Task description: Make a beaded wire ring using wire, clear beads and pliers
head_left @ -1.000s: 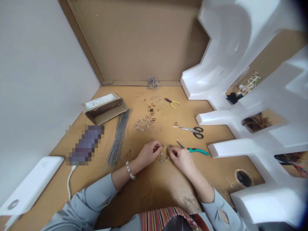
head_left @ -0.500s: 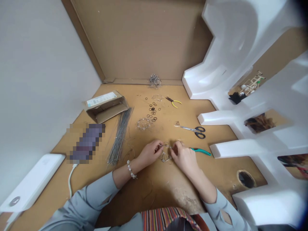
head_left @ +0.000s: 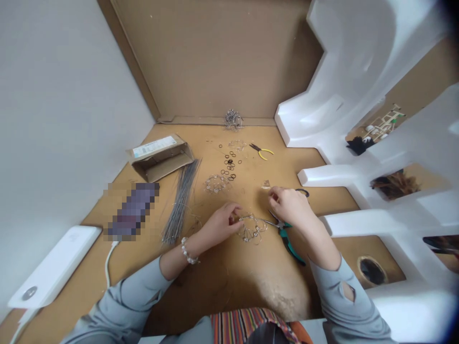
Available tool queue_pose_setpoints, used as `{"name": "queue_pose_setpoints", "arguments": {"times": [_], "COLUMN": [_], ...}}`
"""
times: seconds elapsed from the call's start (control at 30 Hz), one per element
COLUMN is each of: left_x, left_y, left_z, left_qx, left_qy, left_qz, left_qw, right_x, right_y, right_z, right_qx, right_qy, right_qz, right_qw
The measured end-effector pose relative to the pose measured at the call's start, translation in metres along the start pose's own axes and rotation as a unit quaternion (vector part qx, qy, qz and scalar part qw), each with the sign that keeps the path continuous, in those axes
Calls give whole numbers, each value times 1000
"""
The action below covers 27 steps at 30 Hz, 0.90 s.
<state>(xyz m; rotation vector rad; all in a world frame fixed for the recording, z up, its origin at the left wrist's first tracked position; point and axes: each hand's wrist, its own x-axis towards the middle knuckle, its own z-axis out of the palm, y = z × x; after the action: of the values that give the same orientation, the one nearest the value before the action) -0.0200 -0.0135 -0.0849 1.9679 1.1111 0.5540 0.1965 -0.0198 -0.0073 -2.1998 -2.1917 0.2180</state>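
Note:
My left hand (head_left: 224, 223) is closed, thumb and fingers pinching the left edge of a round, bent-wire piece (head_left: 253, 228) with small clear beads or loops. Apart from that piece, my right hand (head_left: 292, 206) hovers to its upper right with curled fingers; anything between them is too small or hidden. Under and beside it lie teal-handled pliers (head_left: 294, 251) with jaws apart, tips toward the wire piece. Black-handled scissors (head_left: 304, 192) are mostly covered by my right hand. A small brown scrap (head_left: 266, 183) lies just beyond its fingertips.
Left of my hands lie a bundle of grey wires (head_left: 180, 203), an open cardboard box (head_left: 161, 160), a phone-like blurred object (head_left: 134, 210) and a white power bank (head_left: 55, 267). Farther back are black rings (head_left: 231, 167), another wire ring (head_left: 216, 183), yellow pliers (head_left: 261, 151) and a wire heap (head_left: 233, 119).
My right hand has let go of the wire piece and moved up and right, over the scissors. More of the teal pliers shows now. My left hand stays at the wire piece.

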Motion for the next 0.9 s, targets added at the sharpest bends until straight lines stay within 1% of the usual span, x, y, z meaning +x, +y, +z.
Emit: {"name": "queue_pose_setpoints", "arguments": {"times": [0.03, 0.1, 0.17, 0.23, 0.33, 0.4, 0.5, 0.63, 0.8, 0.9], "left_x": [0, -1, -2, -3, -3, -3, -3, -4, -4, -3], "left_y": [2, 6, 8, 10, 11, 12, 13, 14, 9, 4], "left_z": [-2, -6, -8, -9, -7, -6, -4, -2, 8, 14], "left_qx": [-8, -28, -47, -56, -48, -27, 19, 55, 59, 45], "left_qy": [2, 0, -7, -14, -18, -26, -27, -12, 15, 46], "left_qz": [-1, 3, 8, 14, 30, 50, 78, 90, 106, 105], "left_qw": [1000, 1000, 999, 998, 998, 998, 996, 994, 992, 992], "right_x": [1, 0, -2, -3, -1, 0, 0, -3, -8, -9], "right_y": [-1, -4, -7, -11, -16, -19, -22, -26, -33, -38], "right_z": [-1, 3, 12, 25, 40, 44, 44, 40, 38, 39], "right_qx": [7, 51, 112, 154, 173, 170, 152, 137, 113, 92], "right_qy": [-18, -72, -128, -153, -145, -136, -124, -115, -117, -128], "right_qz": [-20, -79, -136, -160, -176, -191, -195, -192, -225, -224], "right_qw": [1000, 993, 976, 963, 958, 957, 961, 965, 961, 962]}}
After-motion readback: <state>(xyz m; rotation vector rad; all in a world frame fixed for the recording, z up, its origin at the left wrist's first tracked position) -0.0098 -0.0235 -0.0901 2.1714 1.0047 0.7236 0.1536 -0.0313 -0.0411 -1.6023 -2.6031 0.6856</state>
